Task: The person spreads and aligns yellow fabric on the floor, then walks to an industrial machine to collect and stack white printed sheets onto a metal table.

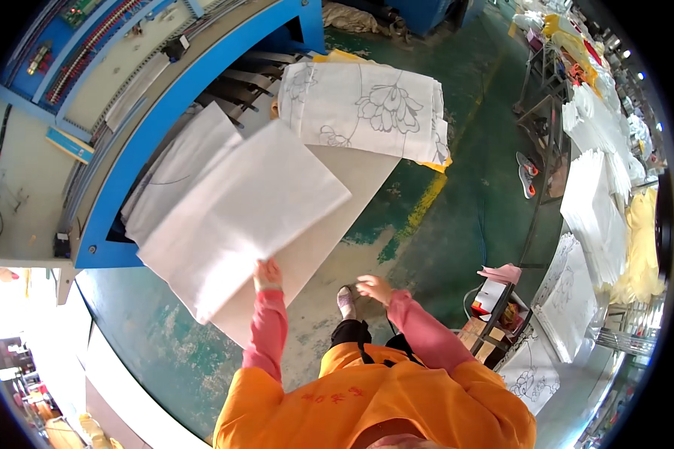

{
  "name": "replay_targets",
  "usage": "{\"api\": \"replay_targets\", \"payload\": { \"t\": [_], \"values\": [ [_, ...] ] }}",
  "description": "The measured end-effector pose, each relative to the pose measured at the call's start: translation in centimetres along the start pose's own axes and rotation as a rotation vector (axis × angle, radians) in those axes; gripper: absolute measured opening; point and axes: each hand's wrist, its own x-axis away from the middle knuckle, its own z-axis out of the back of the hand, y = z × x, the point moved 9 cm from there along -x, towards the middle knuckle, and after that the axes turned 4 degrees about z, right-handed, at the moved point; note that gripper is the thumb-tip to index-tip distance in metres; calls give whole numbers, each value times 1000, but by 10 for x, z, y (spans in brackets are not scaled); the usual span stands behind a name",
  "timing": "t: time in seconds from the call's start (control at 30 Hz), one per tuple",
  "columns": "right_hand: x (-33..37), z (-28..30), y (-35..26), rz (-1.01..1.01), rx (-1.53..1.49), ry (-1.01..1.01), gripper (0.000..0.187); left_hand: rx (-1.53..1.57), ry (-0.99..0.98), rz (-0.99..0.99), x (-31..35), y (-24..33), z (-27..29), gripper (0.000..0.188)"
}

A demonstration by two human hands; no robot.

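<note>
My left hand [266, 275] is closed on the near edge of a plain white fabric piece [254, 194], which looks folded flat. That piece lies slanted over other white fabric pieces [183, 172] and a pale board [359, 170] at the blue machine's opening. My right hand [374, 289] is held in the air above the floor, holding nothing, its fingers stretched toward the left. Beyond the plain piece, a stack of white fabric with grey flower outlines [389, 105] rests on the far end of the board, with yellow material showing under it.
The blue machine [120, 202] stands at the left, with exposed wiring. Along the right run racks with stacks of white fabric [593, 213] and yellow fabric [640, 247]. A small shelf [494, 318] holds boxes near my right arm. Shoes [527, 176] sit by a metal rack.
</note>
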Motion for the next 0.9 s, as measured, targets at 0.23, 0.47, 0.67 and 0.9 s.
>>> {"api": "replay_targets", "payload": {
  "t": [0.23,0.47,0.67,0.9],
  "values": [
    [-17,-60,22,-259,-953,246,29,7,321,270,125,-62,175,7],
    [51,-27,26,-87,-834,318,18,-135,83,-139,140,143,258,32],
    [179,91,29,245,-664,480,15,-865,402,-525,160,159,95,22],
    [459,253,2,846,-778,882,18,-1108,-751,-746,264,-84,-195,24]
  ]
}}
